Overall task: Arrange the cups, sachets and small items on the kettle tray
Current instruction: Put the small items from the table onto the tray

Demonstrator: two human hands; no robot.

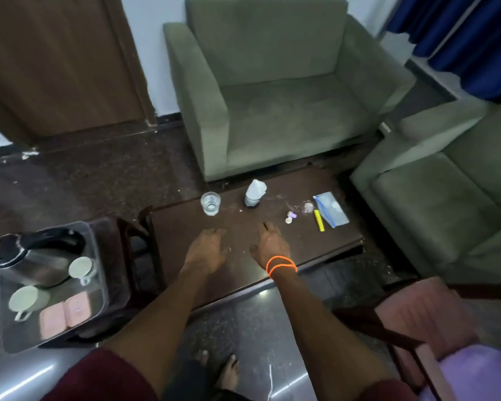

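Observation:
A clear kettle tray [97, 285] at the lower left holds a steel kettle [32, 256], two upturned white cups [80, 267] [25, 301] and two pink sachets [64, 312]. On the dark low table [272, 264] lie a glass [210, 203], a white paper-wrapped item [255, 192], small wrapped items [291, 217], a yellow stick sachet [319, 220] and a blue-edged zip bag [331, 208]. My left hand [207, 248] and my right hand [269, 244] rest palm-down on the table, fingers apart, holding nothing.
A green armchair [272, 96] stands behind the table and a second one [446, 204] at the right. A pink-seated chair [417, 319] is at the lower right. The tray sits on a dark stand [119, 256] left of the table.

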